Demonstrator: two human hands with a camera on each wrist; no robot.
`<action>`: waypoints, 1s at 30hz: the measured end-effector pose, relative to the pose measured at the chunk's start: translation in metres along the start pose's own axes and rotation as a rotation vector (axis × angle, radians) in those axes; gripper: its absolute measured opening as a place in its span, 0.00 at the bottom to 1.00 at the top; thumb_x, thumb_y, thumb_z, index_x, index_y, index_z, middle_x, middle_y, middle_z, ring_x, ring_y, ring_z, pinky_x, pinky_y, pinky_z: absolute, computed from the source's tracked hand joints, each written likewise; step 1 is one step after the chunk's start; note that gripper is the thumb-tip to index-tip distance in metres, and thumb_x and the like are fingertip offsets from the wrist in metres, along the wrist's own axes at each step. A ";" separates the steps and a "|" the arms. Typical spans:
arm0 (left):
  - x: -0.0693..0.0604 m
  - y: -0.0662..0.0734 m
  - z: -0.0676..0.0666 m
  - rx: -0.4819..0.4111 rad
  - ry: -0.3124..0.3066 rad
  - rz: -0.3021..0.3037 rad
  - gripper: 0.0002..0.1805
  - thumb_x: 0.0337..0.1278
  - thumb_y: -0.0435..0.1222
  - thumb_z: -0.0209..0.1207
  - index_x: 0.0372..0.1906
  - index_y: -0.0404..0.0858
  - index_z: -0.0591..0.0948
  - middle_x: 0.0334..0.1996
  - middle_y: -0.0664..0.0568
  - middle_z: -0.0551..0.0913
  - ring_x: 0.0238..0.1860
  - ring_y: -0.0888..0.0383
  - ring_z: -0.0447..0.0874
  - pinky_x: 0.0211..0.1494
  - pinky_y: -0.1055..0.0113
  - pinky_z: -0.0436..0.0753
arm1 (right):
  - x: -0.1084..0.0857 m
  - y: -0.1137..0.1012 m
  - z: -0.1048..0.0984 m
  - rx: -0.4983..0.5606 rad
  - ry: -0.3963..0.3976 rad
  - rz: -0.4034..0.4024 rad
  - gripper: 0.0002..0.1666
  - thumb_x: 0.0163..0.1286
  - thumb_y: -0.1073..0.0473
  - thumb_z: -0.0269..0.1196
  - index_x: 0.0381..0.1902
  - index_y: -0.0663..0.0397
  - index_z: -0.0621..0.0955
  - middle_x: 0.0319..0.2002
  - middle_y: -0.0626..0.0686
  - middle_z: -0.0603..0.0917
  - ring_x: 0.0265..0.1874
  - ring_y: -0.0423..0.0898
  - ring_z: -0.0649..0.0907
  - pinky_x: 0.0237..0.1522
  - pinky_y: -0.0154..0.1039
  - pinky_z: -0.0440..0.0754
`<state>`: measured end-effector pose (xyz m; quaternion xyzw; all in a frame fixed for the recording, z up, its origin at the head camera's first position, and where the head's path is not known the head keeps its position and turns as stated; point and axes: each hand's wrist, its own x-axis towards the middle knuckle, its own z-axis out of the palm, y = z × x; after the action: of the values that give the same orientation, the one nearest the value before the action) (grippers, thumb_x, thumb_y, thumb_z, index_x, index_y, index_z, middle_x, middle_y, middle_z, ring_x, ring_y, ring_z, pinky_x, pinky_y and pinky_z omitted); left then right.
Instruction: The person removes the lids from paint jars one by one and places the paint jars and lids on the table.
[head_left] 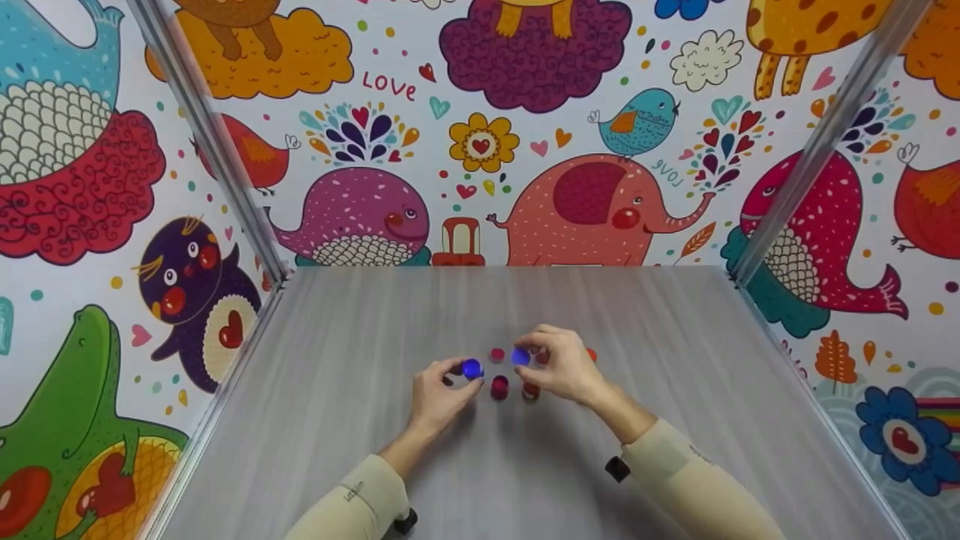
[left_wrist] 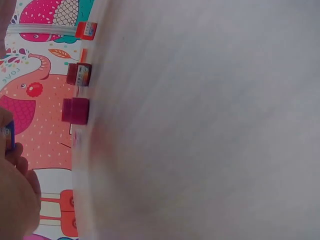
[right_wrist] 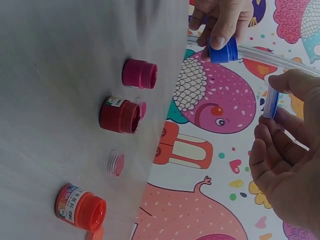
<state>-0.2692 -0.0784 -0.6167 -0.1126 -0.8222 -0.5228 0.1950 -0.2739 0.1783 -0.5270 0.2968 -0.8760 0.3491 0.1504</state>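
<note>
In the head view the left hand grips a small blue jar between thumb and fingers, its open mouth showing. To its right, the right hand pinches a blue lid apart from the jar. The right wrist view shows the lid on edge between the thumb and fingers of the right hand, and the blue jar held by the left hand. At the left wrist view's edge, the left hand partly hides the blue jar.
An uncapped magenta jar, a dark red jar and an orange jar stand on the grey table. Behind them lie a magenta lid and a red lid. Printed walls enclose the table's back and sides.
</note>
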 end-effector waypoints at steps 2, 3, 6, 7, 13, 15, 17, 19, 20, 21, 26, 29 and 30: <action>0.001 -0.003 -0.001 0.015 0.003 -0.009 0.17 0.51 0.37 0.85 0.47 0.38 0.95 0.38 0.47 0.96 0.43 0.44 0.93 0.47 0.53 0.91 | 0.005 0.004 0.004 -0.002 -0.012 0.016 0.17 0.63 0.62 0.83 0.49 0.56 0.93 0.40 0.53 0.92 0.38 0.50 0.89 0.38 0.36 0.91; 0.001 -0.005 -0.001 0.022 0.003 -0.012 0.18 0.51 0.37 0.85 0.47 0.38 0.95 0.38 0.47 0.96 0.43 0.44 0.93 0.47 0.53 0.91 | 0.008 0.007 0.007 -0.006 -0.018 0.024 0.16 0.63 0.62 0.83 0.49 0.56 0.93 0.40 0.53 0.92 0.38 0.51 0.90 0.38 0.36 0.91; 0.002 -0.010 -0.002 0.046 -0.002 -0.026 0.18 0.50 0.38 0.85 0.47 0.38 0.95 0.38 0.47 0.96 0.43 0.45 0.94 0.46 0.55 0.91 | 0.016 0.013 0.013 -0.035 -0.046 0.060 0.16 0.65 0.60 0.83 0.49 0.56 0.93 0.40 0.53 0.92 0.41 0.53 0.90 0.39 0.36 0.88; 0.002 -0.011 -0.002 0.051 -0.005 -0.034 0.18 0.50 0.38 0.85 0.47 0.38 0.95 0.39 0.47 0.96 0.43 0.45 0.94 0.47 0.55 0.91 | 0.019 0.014 0.015 -0.047 -0.059 0.075 0.16 0.65 0.59 0.83 0.49 0.55 0.93 0.41 0.53 0.92 0.42 0.53 0.90 0.40 0.37 0.88; 0.001 -0.016 -0.001 0.066 -0.018 -0.063 0.19 0.51 0.39 0.86 0.48 0.38 0.95 0.40 0.45 0.96 0.44 0.45 0.94 0.47 0.54 0.93 | 0.035 0.019 0.026 -0.077 -0.133 0.127 0.17 0.68 0.55 0.81 0.51 0.56 0.93 0.43 0.54 0.92 0.44 0.52 0.89 0.46 0.45 0.90; 0.001 -0.017 -0.001 0.074 -0.020 -0.061 0.19 0.51 0.39 0.85 0.48 0.38 0.95 0.41 0.45 0.96 0.44 0.46 0.94 0.47 0.54 0.93 | 0.040 0.020 0.030 -0.074 -0.156 0.134 0.18 0.69 0.55 0.81 0.52 0.56 0.93 0.45 0.55 0.93 0.45 0.53 0.90 0.47 0.47 0.90; 0.001 -0.018 0.000 0.081 -0.023 -0.056 0.19 0.51 0.39 0.85 0.48 0.38 0.95 0.41 0.45 0.96 0.45 0.46 0.94 0.47 0.54 0.93 | 0.043 0.022 0.034 -0.070 -0.177 0.145 0.18 0.69 0.54 0.81 0.52 0.56 0.93 0.46 0.55 0.93 0.46 0.54 0.90 0.47 0.49 0.90; 0.001 -0.020 0.000 0.086 -0.029 -0.048 0.19 0.51 0.39 0.85 0.48 0.38 0.96 0.41 0.45 0.96 0.45 0.47 0.94 0.46 0.55 0.93 | 0.045 0.024 0.038 -0.068 -0.203 0.162 0.18 0.69 0.53 0.81 0.52 0.56 0.93 0.47 0.56 0.93 0.47 0.56 0.90 0.48 0.50 0.90; 0.000 -0.021 0.000 0.089 -0.032 -0.042 0.19 0.51 0.38 0.85 0.48 0.38 0.96 0.41 0.46 0.96 0.45 0.47 0.94 0.46 0.56 0.93 | 0.046 0.026 0.040 -0.070 -0.215 0.172 0.19 0.70 0.53 0.80 0.52 0.56 0.93 0.47 0.57 0.93 0.47 0.57 0.91 0.49 0.51 0.90; 0.000 -0.022 0.000 0.092 -0.035 -0.035 0.18 0.51 0.38 0.85 0.48 0.38 0.96 0.41 0.46 0.97 0.45 0.48 0.94 0.46 0.56 0.93 | 0.047 0.027 0.042 -0.071 -0.229 0.185 0.19 0.70 0.52 0.80 0.53 0.56 0.93 0.47 0.57 0.93 0.48 0.56 0.90 0.50 0.52 0.91; 0.001 -0.027 -0.001 0.132 -0.046 0.000 0.17 0.51 0.38 0.85 0.46 0.39 0.96 0.40 0.48 0.97 0.44 0.49 0.93 0.48 0.58 0.91 | 0.055 0.030 0.049 -0.074 -0.272 0.197 0.19 0.72 0.52 0.79 0.54 0.57 0.92 0.48 0.57 0.93 0.49 0.57 0.91 0.53 0.54 0.92; 0.003 -0.029 -0.002 0.173 -0.050 0.006 0.16 0.50 0.39 0.85 0.45 0.42 0.96 0.38 0.51 0.96 0.42 0.50 0.92 0.47 0.61 0.87 | 0.062 0.031 0.053 -0.096 -0.268 0.133 0.18 0.70 0.52 0.80 0.51 0.57 0.93 0.45 0.57 0.94 0.46 0.55 0.92 0.50 0.53 0.93; 0.004 -0.029 -0.001 0.188 -0.050 0.010 0.16 0.49 0.39 0.85 0.45 0.42 0.96 0.37 0.51 0.96 0.41 0.50 0.91 0.46 0.61 0.86 | 0.065 0.031 0.055 -0.108 -0.268 0.113 0.17 0.69 0.52 0.80 0.50 0.57 0.93 0.44 0.57 0.94 0.44 0.54 0.92 0.49 0.53 0.93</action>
<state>-0.2840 -0.0922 -0.6378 -0.1109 -0.8716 -0.4395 0.1868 -0.3465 0.1309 -0.5515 0.2826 -0.9210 0.2667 0.0279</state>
